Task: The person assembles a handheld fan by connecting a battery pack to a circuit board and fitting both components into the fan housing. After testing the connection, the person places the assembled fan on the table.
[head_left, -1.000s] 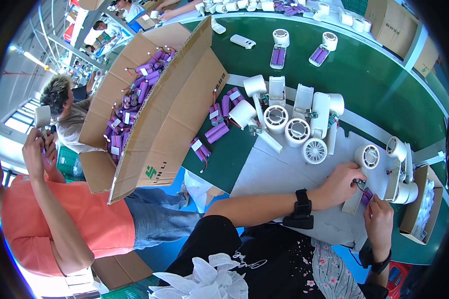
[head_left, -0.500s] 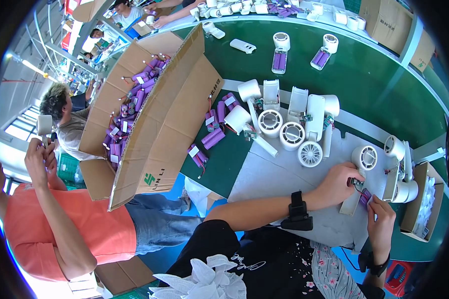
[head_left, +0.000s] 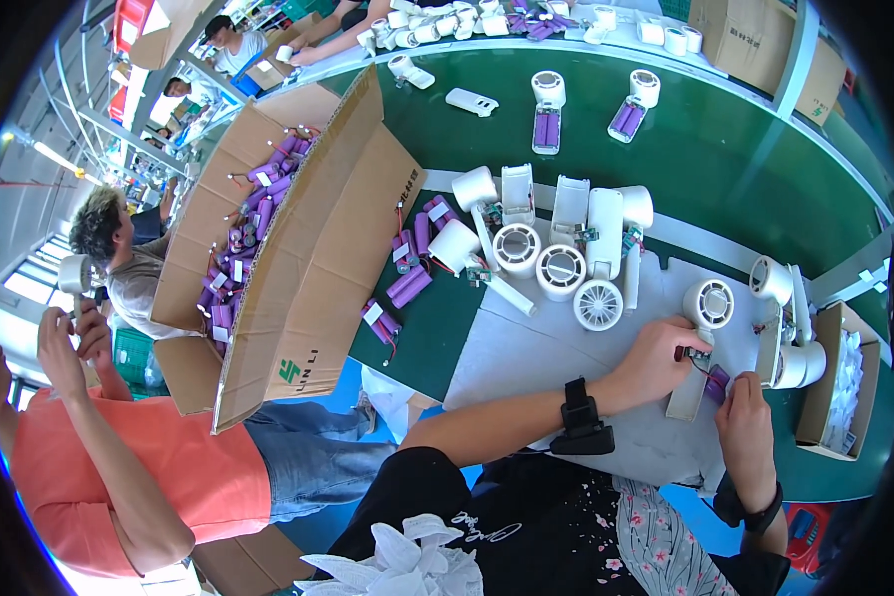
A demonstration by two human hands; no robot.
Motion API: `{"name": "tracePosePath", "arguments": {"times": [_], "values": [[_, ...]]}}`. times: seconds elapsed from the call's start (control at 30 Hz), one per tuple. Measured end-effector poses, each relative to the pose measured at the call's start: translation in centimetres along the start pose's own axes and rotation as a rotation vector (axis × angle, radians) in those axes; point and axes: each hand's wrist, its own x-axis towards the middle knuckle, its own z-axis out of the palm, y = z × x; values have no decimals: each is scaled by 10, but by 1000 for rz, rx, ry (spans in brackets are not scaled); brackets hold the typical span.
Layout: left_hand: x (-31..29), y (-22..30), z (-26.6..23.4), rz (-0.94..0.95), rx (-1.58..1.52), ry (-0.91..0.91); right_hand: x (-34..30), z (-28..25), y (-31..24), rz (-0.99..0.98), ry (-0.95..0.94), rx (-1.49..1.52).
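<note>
A white handheld fan (head_left: 709, 304) with its handle shell opened lies on the grey mat in front of me. My left hand (head_left: 656, 366) is closed at the neck of this fan, its fingertips pinching around a small green circuit board (head_left: 694, 354) there. Beside the open handle, a purple battery pack (head_left: 717, 385) is held between the fingers of my right hand (head_left: 747, 427). A thin wire runs between the pack and the board. My fingers partly cover both the pack and the board.
Several white fan parts (head_left: 560, 270) stand on the mat (head_left: 497, 348). Loose purple battery packs (head_left: 408, 285) lie left of them, beside a cardboard box (head_left: 313, 288) of more. At right, other fan parts (head_left: 791, 366) adjoin a small carton (head_left: 822, 397). A co-worker in orange (head_left: 139, 457) stands at left.
The whole view has shifted slightly left. Both hands remain at the same fan, with the right hand still holding the battery pack beside the handle.
</note>
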Motion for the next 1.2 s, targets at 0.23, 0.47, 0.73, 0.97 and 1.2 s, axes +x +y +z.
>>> {"name": "tracePosePath", "arguments": {"times": [0.23, 0.47, 0.73, 0.97, 1.2], "values": [[-1, -4, 0, 9, 12, -1, -12, -70, 25, 86, 2, 115], [9, -3, -1, -8, -49, -53, -42, -102, 206, 517, 519, -198], [14, -6, -18, 37, 96, -134, 6, -47, -10, -133, -120, 251], [11, 5, -20, 50, 97, -204, 6, -9, 3, -51, -84, 237], [18, -13, -1, 93, 117, -235, 6, -34, 19, 24, -339, 461]]}}
